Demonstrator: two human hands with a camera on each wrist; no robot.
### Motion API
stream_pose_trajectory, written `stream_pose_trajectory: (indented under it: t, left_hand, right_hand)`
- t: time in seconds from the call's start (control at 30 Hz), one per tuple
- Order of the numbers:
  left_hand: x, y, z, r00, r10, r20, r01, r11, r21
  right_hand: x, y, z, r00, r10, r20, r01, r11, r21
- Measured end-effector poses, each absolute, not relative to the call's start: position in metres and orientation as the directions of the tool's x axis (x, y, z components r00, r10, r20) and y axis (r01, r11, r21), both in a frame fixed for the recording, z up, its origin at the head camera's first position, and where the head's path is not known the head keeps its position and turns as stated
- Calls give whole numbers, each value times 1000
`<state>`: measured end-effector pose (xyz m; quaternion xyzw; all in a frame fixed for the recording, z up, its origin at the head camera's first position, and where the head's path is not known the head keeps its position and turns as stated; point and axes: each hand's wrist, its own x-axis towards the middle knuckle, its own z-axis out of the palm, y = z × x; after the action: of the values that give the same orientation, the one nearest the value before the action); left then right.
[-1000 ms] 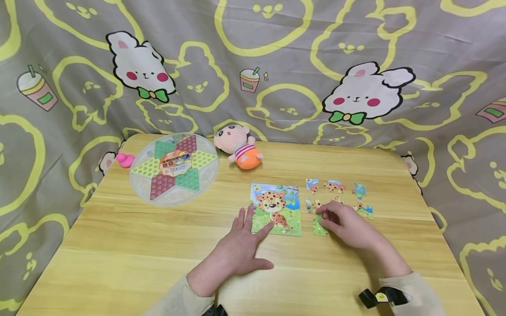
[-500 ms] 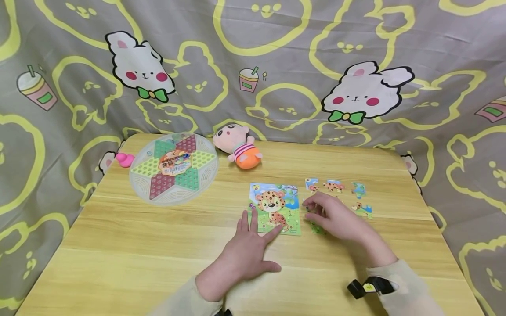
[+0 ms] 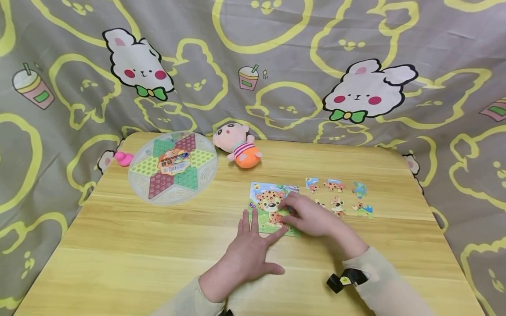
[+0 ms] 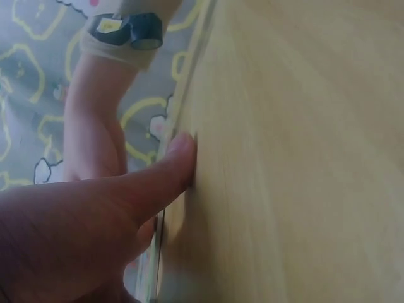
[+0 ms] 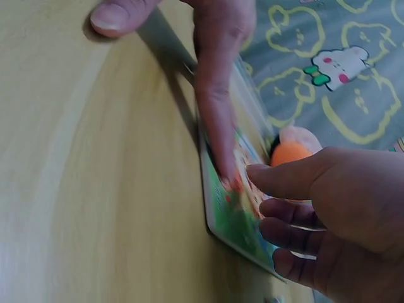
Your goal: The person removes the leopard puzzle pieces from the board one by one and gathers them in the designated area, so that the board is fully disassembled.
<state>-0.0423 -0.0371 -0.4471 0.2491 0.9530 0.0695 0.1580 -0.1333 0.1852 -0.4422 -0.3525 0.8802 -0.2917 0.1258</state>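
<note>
A square leopard puzzle board (image 3: 262, 221) lies flat on the table in the head view. My left hand (image 3: 251, 252) is spread at its lower left, straight fingers resting on the edge and picture; its thumb (image 4: 170, 167) lies on the wood. Over the board's right side my right hand (image 3: 312, 215) has thumb and fingers brought close together. A blurred dark green patch at those fingertips looks like a puzzle piece (image 5: 243, 227), mostly hidden. To the right lie several loose pieces, among them a leopard-body piece (image 3: 335, 185) and a blue-green one (image 3: 359, 189).
A round Chinese checkers board (image 3: 207, 180) lies at the back left of the table, with a pink toy (image 3: 124, 158) beside it. A doll in orange shorts (image 3: 248, 159) sits at the back middle. Patterned curtain (image 3: 284, 52) hangs behind the table.
My right hand has moved left from the loose pieces to over the board, uncovering some of the lower row. My left hand has slid slightly right along the board.
</note>
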Motion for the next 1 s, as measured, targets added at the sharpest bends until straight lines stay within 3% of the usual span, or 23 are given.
stream_pose_trajectory:
  t: [0.43,1.0]
  left_hand:
    - [-43,-33,-444,-818,498,-288,460,867,192]
    - [-43,-35,-444,-819,490,-298,454,871,186]
  right_hand:
    - [-132,163,-444,-755,-650,-90,-480,640,-599]
    - [-129,158,-441,-751,-653,-100,-459,625,-631]
